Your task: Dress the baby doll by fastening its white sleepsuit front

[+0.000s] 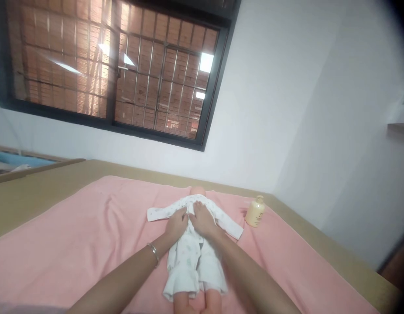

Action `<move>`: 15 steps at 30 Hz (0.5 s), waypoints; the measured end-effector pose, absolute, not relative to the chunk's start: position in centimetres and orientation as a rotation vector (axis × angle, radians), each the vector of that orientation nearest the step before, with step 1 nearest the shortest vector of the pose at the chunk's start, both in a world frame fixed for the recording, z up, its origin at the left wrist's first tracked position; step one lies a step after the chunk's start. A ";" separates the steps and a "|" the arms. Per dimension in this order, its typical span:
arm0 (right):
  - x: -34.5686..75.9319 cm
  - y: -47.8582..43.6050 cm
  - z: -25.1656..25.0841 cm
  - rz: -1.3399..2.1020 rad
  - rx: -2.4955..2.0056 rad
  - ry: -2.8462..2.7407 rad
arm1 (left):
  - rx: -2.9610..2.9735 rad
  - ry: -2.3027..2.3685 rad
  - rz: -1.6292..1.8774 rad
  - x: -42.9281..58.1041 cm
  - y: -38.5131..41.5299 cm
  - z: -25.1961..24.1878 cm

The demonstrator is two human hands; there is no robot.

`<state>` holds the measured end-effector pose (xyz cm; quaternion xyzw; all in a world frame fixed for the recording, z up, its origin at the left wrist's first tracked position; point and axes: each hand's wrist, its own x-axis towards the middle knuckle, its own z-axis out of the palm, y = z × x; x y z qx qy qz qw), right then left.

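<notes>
A baby doll [198, 191] lies on its back, its head away from me and its bare legs toward me. It is dressed in a white patterned romper [185, 257] with long sleeves stretched out to both sides. On the left of the chest, my left hand [177, 223] has its fingers curled in at the romper's front, seemingly pinching the cloth. My right hand [202, 220] rests flat on the right side of the chest, fingers extended. The hands partly cover the romper's middle. A silver bracelet [153, 254] circles my left wrist.
Beneath the doll spreads a pink blanket [80, 248] over a tan surface [32, 200]. A yellow bottle [255, 212] stands on the blanket to the right of the doll. Behind are a white wall [254, 109] and a dark-framed barred window [110, 124]. Blue cloth [22, 158] shows at far left.
</notes>
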<state>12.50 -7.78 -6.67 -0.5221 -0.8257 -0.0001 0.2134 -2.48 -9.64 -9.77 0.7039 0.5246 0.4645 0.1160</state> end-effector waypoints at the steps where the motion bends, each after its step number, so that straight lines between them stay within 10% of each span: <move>1: 12.5 -7.5 -6.4 0.016 -1.367 -2.364 | 2.070 1.537 1.357 -2.5 -9.6 -9.7; 15: 13.8 -6.5 -6.1 0.204 -1.390 -2.358 | 2.116 1.603 1.290 -2.8 -9.4 -10.3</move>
